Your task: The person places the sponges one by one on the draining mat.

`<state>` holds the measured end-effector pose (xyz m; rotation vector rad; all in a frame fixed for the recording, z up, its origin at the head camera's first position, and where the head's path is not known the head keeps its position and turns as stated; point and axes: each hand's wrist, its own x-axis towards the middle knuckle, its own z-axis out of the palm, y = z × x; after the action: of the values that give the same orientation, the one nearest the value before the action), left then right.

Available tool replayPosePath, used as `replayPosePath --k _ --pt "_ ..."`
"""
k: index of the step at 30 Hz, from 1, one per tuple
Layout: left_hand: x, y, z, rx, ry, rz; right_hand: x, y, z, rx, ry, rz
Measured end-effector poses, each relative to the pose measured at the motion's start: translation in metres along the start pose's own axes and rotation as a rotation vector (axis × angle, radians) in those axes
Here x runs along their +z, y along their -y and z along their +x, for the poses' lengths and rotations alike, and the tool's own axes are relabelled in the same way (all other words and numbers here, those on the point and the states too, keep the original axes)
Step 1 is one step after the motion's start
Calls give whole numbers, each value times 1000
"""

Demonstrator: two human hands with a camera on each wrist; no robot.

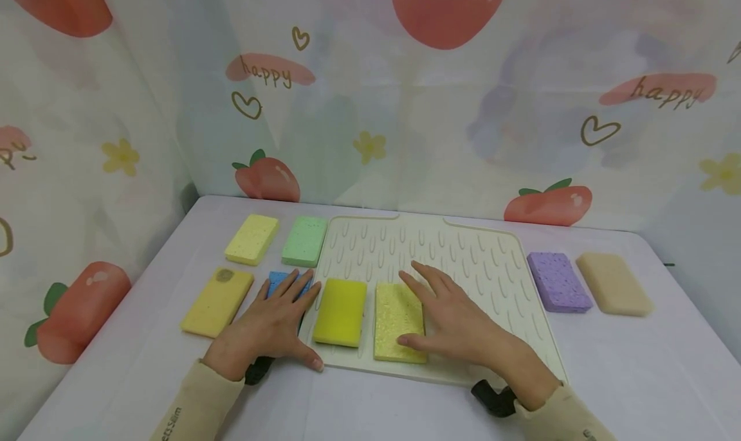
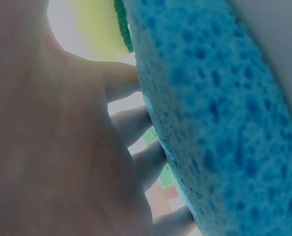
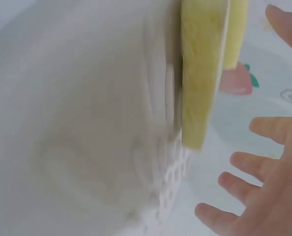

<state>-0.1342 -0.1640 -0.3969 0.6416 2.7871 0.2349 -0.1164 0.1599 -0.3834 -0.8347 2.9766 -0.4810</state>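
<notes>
My left hand (image 1: pixel 276 319), fingers spread, lies over a blue sponge (image 1: pixel 282 279) beside the mat's left edge. In the left wrist view the blue sponge (image 2: pixel 210 118) is large and porous, the fingertips meeting its outline; whether they touch it I cannot tell. Just right of that hand a bright yellow sponge (image 1: pixel 340 312) lies on the cream ridged mat (image 1: pixel 492 267). A pale yellow sponge (image 1: pixel 393 322) lies next to it, partly covered by my right hand (image 1: pixel 457 319). The right wrist view shows this right hand (image 3: pixel 269 182) with extended fingers, apart from the pale yellow sponge (image 3: pixel 200 83).
Left of the mat lie a light yellow sponge (image 1: pixel 252 239), a green sponge (image 1: pixel 305 241) and a tan-yellow sponge (image 1: pixel 217 302) with a dark spot. To its right are a purple sponge (image 1: pixel 559 282) and a beige sponge (image 1: pixel 613 284). A printed cloth (image 1: pixel 434 126) backs the white table (image 1: pixel 631 377).
</notes>
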Motion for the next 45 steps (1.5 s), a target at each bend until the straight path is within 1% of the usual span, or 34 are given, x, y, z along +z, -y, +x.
replayPosePath --k 5,10,17,26,30,34,39,45 --pt "1 1 0 -1 -4 -9 -9 -13 -8 30 -44 2" --pt "2 1 1 -6 -2 -8 -17 -27 -13 57 -67 4" --pt "1 0 2 -13 8 -12 -27 -39 -22 75 -101 -22" --pt "2 1 1 -1 -6 1 -36 -58 -35 99 -127 -65" --pt "2 1 0 6 -14 7 -41 -67 -44 123 -122 -67" --pt "3 0 0 10 -12 7 -47 -79 -55 136 -127 -83" --pt "3 1 0 14 -8 8 -49 -98 -67 117 -188 -129" --pt "3 1 2 -9 2 -13 -50 -122 -73 134 -232 -131"
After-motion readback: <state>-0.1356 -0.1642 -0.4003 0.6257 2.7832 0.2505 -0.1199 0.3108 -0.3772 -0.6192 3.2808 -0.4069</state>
